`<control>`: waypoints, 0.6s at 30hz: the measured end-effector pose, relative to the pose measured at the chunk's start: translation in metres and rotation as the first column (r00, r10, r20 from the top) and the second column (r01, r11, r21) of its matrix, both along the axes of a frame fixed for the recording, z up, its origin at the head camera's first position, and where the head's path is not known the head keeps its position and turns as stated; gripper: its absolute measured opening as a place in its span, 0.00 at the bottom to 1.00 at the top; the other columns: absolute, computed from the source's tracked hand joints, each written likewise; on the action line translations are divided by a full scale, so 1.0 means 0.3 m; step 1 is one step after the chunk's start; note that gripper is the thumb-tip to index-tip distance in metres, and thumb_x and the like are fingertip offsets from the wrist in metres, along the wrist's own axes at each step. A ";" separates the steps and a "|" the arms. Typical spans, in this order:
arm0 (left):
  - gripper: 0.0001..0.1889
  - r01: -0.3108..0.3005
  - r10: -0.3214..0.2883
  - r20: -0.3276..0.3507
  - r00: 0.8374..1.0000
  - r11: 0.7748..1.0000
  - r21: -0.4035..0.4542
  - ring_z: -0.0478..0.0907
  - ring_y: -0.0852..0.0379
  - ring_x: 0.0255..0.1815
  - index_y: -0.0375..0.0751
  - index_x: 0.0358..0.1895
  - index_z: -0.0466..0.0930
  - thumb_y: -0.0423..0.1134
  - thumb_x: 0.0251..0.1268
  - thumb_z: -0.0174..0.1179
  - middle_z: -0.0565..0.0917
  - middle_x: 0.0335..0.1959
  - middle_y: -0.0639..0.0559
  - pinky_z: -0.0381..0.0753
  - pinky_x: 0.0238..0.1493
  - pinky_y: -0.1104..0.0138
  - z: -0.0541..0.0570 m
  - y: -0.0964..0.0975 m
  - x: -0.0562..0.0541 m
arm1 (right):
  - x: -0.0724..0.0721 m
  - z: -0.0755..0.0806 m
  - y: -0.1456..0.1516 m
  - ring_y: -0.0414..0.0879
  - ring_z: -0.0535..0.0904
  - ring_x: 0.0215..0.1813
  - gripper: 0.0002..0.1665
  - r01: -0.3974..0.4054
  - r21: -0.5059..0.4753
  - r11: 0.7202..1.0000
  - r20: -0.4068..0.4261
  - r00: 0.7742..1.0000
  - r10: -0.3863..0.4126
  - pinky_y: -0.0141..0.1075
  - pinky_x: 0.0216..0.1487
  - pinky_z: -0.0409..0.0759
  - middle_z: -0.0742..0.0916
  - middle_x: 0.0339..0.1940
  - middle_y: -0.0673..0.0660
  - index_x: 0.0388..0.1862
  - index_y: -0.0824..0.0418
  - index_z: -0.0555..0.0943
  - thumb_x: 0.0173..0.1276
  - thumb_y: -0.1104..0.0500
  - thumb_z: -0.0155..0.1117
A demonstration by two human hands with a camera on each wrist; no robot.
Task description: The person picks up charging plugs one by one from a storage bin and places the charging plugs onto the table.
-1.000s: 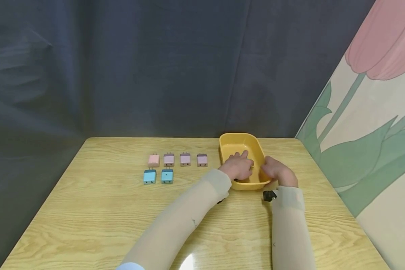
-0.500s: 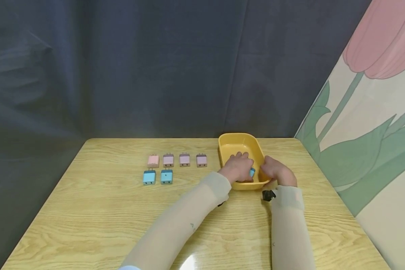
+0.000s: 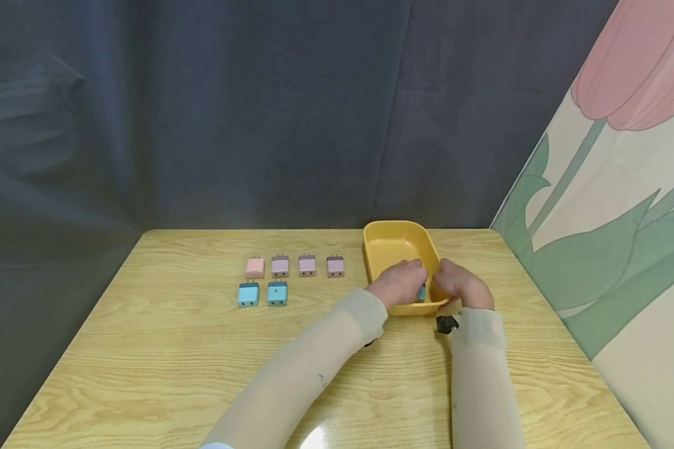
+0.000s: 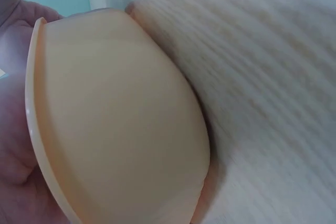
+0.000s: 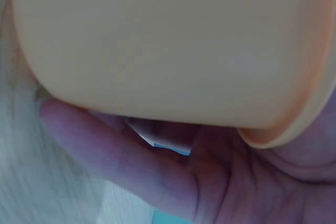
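My left hand reaches over the near left side of a yellow plastic basin, its fingers curled down inside. They pinch a blue plug charger, mostly hidden under the hand. In the left wrist view part of the hand shows behind the basin's rim, with the charger out of sight. My right hand holds the basin's right side. The right wrist view shows its thumb along the outer wall; the other fingers are largely hidden.
Left of the basin, a pink plug charger and several purple ones form a row. Two blue chargers lie in front of it. A dark curtain hangs behind the wooden table; a flower-painted wall stands right.
Inside the basin my left hand's spread fingers have drawn together and curled over the blue charger, which came into view beside them. My right hand stays on the basin's right side.
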State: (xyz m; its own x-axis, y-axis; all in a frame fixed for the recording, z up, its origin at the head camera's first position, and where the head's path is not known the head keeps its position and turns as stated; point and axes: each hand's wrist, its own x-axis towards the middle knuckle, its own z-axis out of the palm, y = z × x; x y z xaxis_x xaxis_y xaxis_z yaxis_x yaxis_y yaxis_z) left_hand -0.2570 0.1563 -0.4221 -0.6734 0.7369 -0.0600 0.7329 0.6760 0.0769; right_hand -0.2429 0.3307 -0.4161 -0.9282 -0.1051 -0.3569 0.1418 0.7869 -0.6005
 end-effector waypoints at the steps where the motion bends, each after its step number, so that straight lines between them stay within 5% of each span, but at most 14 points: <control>1: 0.05 -0.001 0.001 0.003 1.000 1.000 0.002 0.77 0.60 0.42 0.51 0.43 0.85 0.38 0.81 0.61 0.84 0.50 0.55 0.78 0.45 0.70 -0.001 0.001 0.001 | 0.000 0.000 0.001 0.51 0.86 0.37 0.17 -0.002 -0.004 1.000 0.002 1.000 0.002 0.41 0.36 0.91 0.85 0.41 0.63 0.59 0.72 0.75 0.80 0.64 0.47; 18: 0.13 0.023 -0.022 -0.017 1.000 1.000 0.017 0.71 0.60 0.37 0.50 0.32 0.75 0.33 0.80 0.58 0.84 0.46 0.55 0.73 0.40 0.71 -0.014 0.009 0.004 | 0.001 -0.004 -0.003 0.49 0.86 0.34 0.16 -0.007 -0.018 1.000 -0.002 1.000 0.007 0.42 0.34 0.91 0.86 0.39 0.63 0.56 0.71 0.76 0.80 0.62 0.47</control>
State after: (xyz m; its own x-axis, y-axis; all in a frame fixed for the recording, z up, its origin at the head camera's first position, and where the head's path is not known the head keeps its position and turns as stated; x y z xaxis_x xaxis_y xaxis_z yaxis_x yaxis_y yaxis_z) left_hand -0.2559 0.1591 -0.4263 -0.6574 0.7527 -0.0359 0.7492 0.6580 0.0754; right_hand -0.2426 0.3298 -0.4172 -0.9279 -0.1184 -0.3534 0.1351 0.7768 -0.6151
